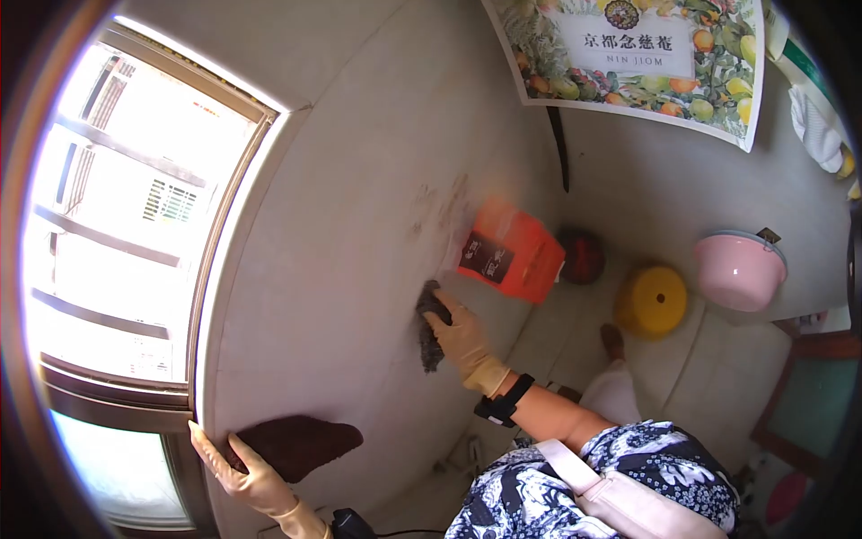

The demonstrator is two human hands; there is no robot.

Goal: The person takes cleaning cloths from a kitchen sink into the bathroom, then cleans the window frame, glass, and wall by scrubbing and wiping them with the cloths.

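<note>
Both hands are gloved. The right hand (462, 346) grasps a dark grey rag (431, 355), fingers closed over it; the rag lies against the wall (332, 234), mid-scene, its lower end hanging below the fingers. Brownish smears (438, 208) mark the wall farther off, beyond the rag. Just right of the rag is a red packet (537, 269) bearing a black label. The left hand (256, 490), at near left, has its fingers extended, tips at the edge of the window (124, 287). A dark brown patch (305, 445) sits right beside those fingers; whether the hand grips it cannot be told. To the far right, a yellow stool (654, 301) is on the floor (575, 337), with a pink basin (741, 272) to its right. A fruit-patterned poster (628, 58) is at the far end.
</note>
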